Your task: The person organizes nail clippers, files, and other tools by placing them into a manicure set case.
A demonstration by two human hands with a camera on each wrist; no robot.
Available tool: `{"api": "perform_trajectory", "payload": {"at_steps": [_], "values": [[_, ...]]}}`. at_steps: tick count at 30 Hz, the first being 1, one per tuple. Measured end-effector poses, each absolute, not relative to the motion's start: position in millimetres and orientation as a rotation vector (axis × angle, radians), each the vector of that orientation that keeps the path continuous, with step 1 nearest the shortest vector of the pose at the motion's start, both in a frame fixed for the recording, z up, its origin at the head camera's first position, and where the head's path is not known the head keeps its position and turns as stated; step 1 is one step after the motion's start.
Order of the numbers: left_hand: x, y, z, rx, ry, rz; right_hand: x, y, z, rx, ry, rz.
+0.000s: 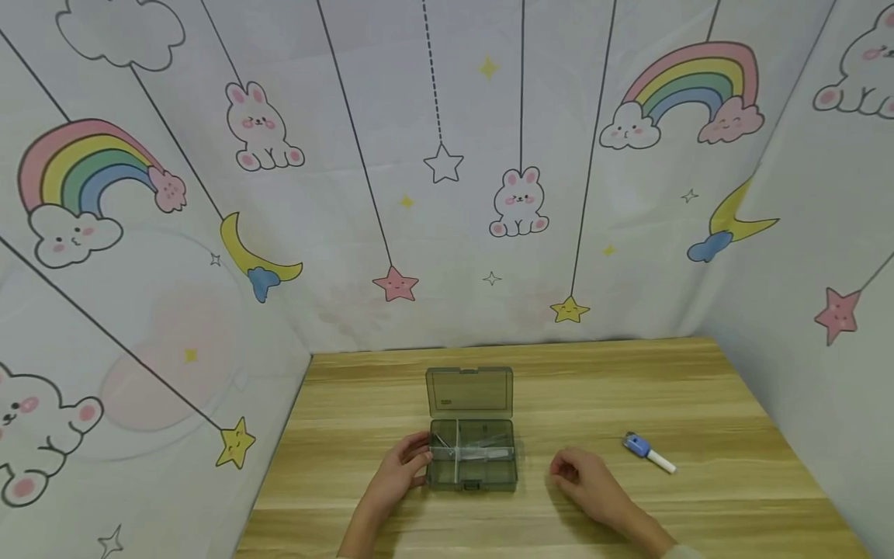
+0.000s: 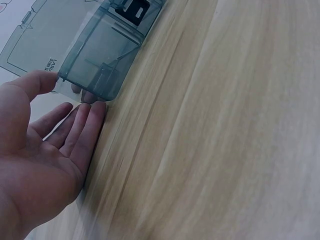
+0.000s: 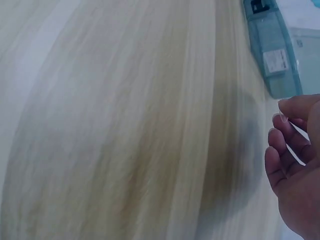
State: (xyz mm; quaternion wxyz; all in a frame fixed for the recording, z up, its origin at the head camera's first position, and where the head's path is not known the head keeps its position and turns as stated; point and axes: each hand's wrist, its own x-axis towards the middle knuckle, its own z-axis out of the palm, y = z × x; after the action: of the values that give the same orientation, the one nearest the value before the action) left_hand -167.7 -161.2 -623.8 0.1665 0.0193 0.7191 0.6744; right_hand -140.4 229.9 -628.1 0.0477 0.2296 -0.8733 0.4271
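A translucent grey divided box (image 1: 472,473) sits on the table, its hinged lid (image 1: 469,394) standing raised at the back. Inside the compartments lie thin clear pieces (image 1: 485,453) whose kind is hard to make out. My left hand (image 1: 400,473) is at the box's left side. In the left wrist view its thumb touches the rim corner, with the other fingers extended low by the side wall. To the right of the box and apart from it, my right hand (image 1: 590,485) hovers with loosely bent fingers. Nothing shows between those fingers in the right wrist view.
A small blue-and-white stick-shaped tool (image 1: 648,452) lies on the wooden table (image 1: 580,388), to the right of my right hand. Patterned cloth (image 1: 461,233) with rainbows, rabbits and stars rises behind the table and along both sides.
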Motion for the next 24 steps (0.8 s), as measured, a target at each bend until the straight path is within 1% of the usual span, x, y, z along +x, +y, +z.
{"api": "perform_trajectory", "payload": {"at_steps": [10, 24], "values": [[-170.0, -161.0, -625.6, 0.068, 2.063, 1.911, -151.8, 196.6, -604.0, 0.738, -2.686, 1.364], [-168.4, -160.8, -625.2, 0.068, 2.080, 1.913, -162.7, 139.5, -580.8, 0.889, -2.669, 1.383]]}}
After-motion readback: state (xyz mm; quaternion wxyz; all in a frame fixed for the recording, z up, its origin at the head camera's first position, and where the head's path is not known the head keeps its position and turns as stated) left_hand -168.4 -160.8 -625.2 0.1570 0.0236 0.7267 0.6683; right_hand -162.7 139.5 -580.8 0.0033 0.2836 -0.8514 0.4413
